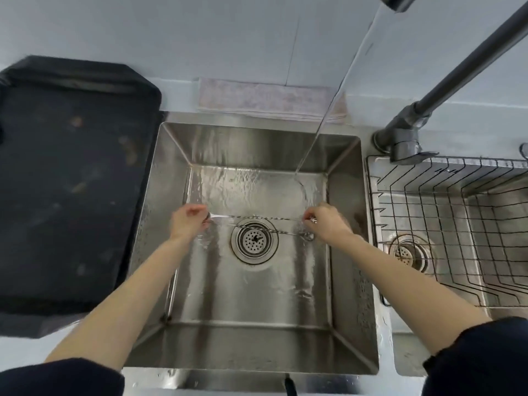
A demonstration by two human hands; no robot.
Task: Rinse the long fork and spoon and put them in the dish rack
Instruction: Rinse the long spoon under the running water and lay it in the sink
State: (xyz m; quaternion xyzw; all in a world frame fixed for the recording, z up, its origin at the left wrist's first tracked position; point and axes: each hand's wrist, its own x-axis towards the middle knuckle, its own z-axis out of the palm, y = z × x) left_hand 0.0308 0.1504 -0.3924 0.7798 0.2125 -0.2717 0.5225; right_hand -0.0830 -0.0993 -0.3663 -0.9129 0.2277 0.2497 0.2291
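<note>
Two long thin metal utensils with twisted handles, the long fork and spoon, lie stretched side by side above the sink [257, 310] floor. The upper one [257, 217] runs level. The lower one [274, 230] slants down to a ring-shaped end near my right hand. My left hand [187, 222] pinches their left ends, where the heads are mostly hidden, so I cannot tell which is the fork. My right hand [328, 222] pinches the right handle ends. The wire dish rack [434, 212] sits in the second basin to the right, with nothing in it.
Water [328, 110] streams from the grey faucet [405, 144] and lands at the sink's back right, behind my right hand. The drain strainer [254, 241] lies under the utensils. A black tray [71, 181] covers the left counter. A folded cloth [265, 98] lies behind the sink.
</note>
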